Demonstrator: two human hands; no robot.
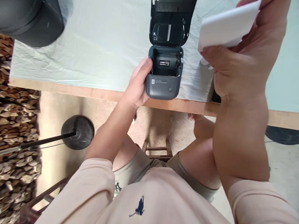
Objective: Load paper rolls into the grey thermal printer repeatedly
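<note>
Right hand [235, 62], raised closest to the lens, pinches a white paper roll [227, 28] between thumb and fingers above the table's pale cloth [93, 46]. Left hand [137, 84] grips the left side of a small grey label printer [164, 79], lid [171, 21] flipped open, standing at the table's wooden edge [70, 88].

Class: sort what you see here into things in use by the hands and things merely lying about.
In use: printer, lid open, steadied by left hand; white paper held in right hand.

Lying about: dark round object on the table; round stand base on the floor; stacked wood.
</note>
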